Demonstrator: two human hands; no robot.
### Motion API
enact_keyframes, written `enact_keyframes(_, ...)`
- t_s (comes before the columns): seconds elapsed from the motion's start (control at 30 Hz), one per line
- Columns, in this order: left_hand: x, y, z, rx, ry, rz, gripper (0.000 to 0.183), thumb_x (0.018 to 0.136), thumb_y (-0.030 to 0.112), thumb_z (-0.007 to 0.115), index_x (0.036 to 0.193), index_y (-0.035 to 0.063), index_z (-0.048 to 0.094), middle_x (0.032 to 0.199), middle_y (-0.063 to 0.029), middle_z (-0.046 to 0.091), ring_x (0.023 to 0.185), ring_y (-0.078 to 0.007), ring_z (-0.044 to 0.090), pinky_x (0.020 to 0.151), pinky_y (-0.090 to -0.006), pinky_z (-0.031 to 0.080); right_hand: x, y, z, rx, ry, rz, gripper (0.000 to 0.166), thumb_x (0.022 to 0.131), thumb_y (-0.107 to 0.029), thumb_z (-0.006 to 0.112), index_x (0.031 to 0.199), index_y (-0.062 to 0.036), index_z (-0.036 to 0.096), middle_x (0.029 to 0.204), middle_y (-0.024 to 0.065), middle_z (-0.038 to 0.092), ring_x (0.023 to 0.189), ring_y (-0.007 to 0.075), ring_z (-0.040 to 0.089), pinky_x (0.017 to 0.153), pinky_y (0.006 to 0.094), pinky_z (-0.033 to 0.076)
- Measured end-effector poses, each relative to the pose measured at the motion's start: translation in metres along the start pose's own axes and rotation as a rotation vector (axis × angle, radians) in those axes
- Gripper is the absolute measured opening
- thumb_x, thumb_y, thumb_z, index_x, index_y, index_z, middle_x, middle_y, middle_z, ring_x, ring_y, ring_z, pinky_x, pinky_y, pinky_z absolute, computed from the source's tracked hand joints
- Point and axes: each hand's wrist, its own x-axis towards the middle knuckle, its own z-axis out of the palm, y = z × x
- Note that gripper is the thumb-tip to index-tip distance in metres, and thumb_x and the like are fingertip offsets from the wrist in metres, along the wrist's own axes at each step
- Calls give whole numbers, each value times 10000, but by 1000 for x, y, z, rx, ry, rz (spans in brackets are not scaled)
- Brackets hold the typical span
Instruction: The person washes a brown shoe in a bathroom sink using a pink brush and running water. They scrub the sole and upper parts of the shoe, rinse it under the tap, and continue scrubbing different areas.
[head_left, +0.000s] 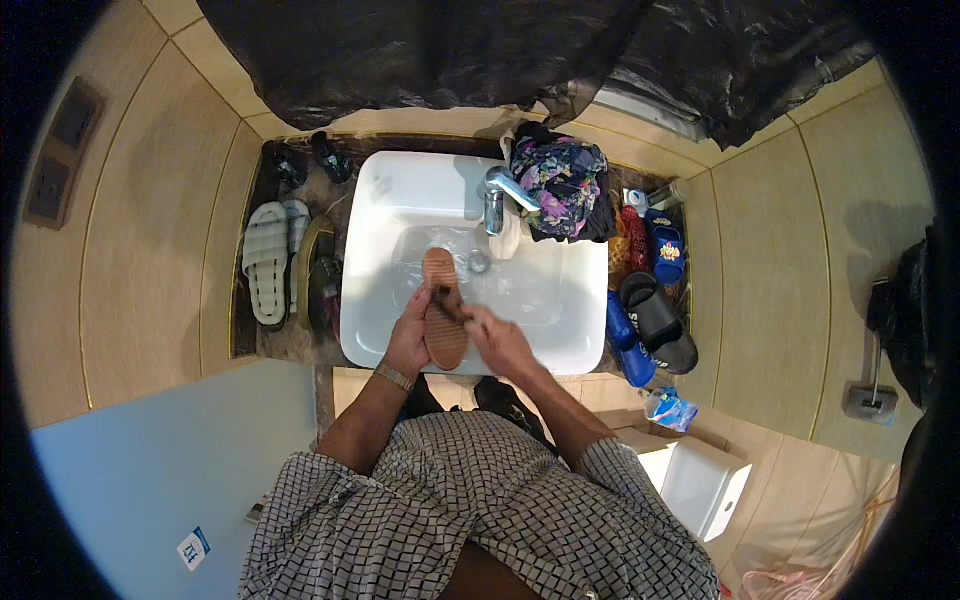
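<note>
Over a white ceramic washbasin, my left hand grips a brown shoe by its left side, its ridged sole facing up. My right hand is closed around a small dark brush, blurred, whose head lies against the middle of the sole. Shallow water covers the basin's floor around a round metal drain. The chrome faucet stands at the back of the basin, beyond both hands. The shoe's upper is hidden beneath the sole.
A heap of floral cloth rests on the basin's back right corner. White slippers stand on the left of the dark counter. Black slides, blue slides and a blue slipper crowd the right side. A white toilet tank is lower right.
</note>
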Motion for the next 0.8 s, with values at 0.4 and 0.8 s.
enact_keyframes(0.4, 2, -13, -19, -20, -59, -136, 464, 1078, 336, 553, 1482, 118, 485, 1297, -104, 660, 1126, -279, 683, 974, -503, 589, 31, 36, 6, -48, 265, 30, 358, 1039, -270, 567, 1384, -177, 545, 990, 223, 738, 908, 454, 707, 784, 543, 561)
enact_keyframes(0.8, -22, 15, -47, -12, 94, 2, 510, 1070, 338, 574, 1508, 105, 452, 1316, -81, 639, 1141, -237, 665, 992, -429, 570, 57, 50, 45, -321, 170, 6, 399, 963, -227, 630, 1324, -82, 540, 1056, 272, 688, 989, 481, 655, 875, 551, 529)
